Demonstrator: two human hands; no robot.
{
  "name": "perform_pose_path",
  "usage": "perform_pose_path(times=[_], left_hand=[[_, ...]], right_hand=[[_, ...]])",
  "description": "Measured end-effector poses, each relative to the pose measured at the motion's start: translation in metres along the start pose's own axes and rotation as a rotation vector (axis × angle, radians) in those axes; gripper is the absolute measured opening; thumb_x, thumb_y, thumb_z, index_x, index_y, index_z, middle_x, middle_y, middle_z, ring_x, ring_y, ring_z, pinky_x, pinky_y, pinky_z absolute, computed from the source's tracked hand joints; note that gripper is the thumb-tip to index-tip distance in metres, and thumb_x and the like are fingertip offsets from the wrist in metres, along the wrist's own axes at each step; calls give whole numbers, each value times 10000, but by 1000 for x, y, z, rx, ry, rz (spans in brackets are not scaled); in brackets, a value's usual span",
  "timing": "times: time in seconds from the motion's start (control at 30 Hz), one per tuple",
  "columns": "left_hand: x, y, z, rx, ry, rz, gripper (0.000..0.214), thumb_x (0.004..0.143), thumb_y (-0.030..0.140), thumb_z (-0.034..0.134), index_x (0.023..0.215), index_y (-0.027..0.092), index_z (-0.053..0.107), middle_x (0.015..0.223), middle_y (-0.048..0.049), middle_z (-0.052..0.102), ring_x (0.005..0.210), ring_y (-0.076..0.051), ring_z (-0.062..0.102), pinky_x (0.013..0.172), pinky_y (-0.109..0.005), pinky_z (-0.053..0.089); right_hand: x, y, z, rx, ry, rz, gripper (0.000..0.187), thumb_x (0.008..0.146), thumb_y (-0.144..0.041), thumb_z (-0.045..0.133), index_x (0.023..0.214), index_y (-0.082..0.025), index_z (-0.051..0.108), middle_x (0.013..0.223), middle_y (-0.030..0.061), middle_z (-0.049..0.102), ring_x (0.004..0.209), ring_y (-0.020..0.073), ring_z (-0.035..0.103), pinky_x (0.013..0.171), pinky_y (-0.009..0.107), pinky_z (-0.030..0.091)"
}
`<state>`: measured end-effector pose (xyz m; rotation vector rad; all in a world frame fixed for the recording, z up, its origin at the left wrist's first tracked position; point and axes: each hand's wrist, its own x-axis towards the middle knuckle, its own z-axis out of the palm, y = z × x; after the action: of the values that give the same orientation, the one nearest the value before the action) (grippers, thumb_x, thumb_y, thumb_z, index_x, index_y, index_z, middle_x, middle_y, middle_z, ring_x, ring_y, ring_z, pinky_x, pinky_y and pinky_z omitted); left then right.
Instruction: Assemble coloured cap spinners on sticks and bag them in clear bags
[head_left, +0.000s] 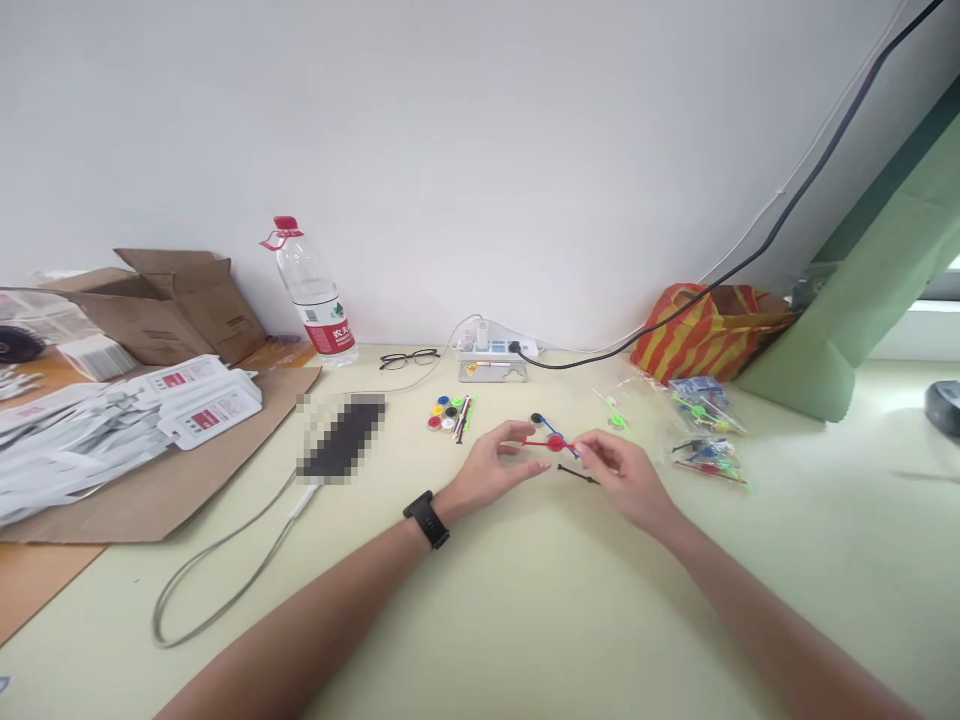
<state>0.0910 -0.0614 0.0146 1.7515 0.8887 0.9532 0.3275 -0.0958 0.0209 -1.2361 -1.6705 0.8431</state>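
Between my hands is a small plastic piece with a red disc (555, 442), a thin red rod through it, and a blue rod (550, 427) slanting up to a black disc (536, 418). My right hand (619, 468) pinches the right end of this piece between thumb and fingers. My left hand (499, 468), with a black watch (427, 520) on the wrist, is open around the left end of the red rod, thumb and fingers apart. Below the piece, a short black rod (577, 474) lies on the table. Coloured discs (443, 411) and a bundle of thin rods (463, 418) lie beyond my left hand.
Bagged plastic parts (706, 462) and a striped bag (697, 325) are at right. A power strip (495, 348), glasses (409, 358) and a large bottle (319, 300) stand along the wall. At left are a pixelated dark object (346, 438), a cable (225, 545), and a cardboard box (172, 315).
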Motion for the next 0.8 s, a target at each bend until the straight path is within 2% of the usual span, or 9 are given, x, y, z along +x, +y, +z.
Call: perform_pose_path(times=[0.1, 0.23, 0.4, 0.53, 0.63, 0.7, 0.8], left_hand=[[-3, -4, 3, 230, 16, 30, 521, 890, 413, 745, 1363, 251, 600, 1479, -111, 572, 1351, -301, 549, 1151, -505, 443], [-7, -9, 6, 442, -75, 134, 532, 906, 352, 711, 1412, 261, 574, 1543, -104, 511, 1454, -308, 433, 1216, -523, 370], [-9, -6, 7, 556, -188, 201, 355, 960, 366, 632, 1292, 247, 663, 1511, -83, 551, 1458, -304, 418, 1199, -503, 398], [-11, -1, 6, 608, -222, 190, 371, 973, 388, 611, 1320, 267, 660, 1533, -67, 533, 1469, -320, 395, 1194, -520, 392], [-11, 1, 6, 640, -250, 192, 386, 980, 397, 601, 1346, 286, 653, 1558, -56, 510, 1472, -331, 387, 1194, -538, 381], [-11, 2, 7, 646, -253, 196, 379, 982, 401, 598, 1340, 293, 661, 1559, -55, 509, 1473, -333, 384, 1194, -540, 378], [-11, 2, 7, 644, -241, 198, 377, 980, 402, 602, 1337, 295, 663, 1547, -59, 522, 1466, -329, 395, 1188, -532, 384]], right_hand=[[10, 3, -26, 141, 166, 61, 339, 908, -534, 670, 939, -198, 697, 744, 11, 585, 645, 142, 501, 583, 271, 397], [20, 13, -53, 339, 284, 152, 368, 823, -536, 760, 968, -199, 733, 738, 6, 570, 604, 118, 480, 535, 255, 375], [28, 31, -65, 382, 337, 228, 393, 735, -507, 810, 968, -198, 743, 783, 23, 606, 617, 126, 523, 528, 260, 401], [31, 45, -72, 334, 366, 231, 354, 735, -467, 763, 966, -202, 719, 771, 21, 625, 598, 132, 540, 533, 270, 422], [31, 53, -77, 120, 307, 253, 318, 800, -467, 662, 974, -203, 698, 737, 23, 646, 550, 142, 530, 522, 287, 406], [30, 57, -79, -207, 263, 257, 264, 827, -443, 618, 918, -207, 692, 640, 8, 616, 518, 153, 499, 510, 288, 350], [27, 56, -77, -635, 288, 189, 190, 843, -395, 598, 831, -220, 672, 534, -17, 533, 527, 172, 487, 532, 292, 303]])
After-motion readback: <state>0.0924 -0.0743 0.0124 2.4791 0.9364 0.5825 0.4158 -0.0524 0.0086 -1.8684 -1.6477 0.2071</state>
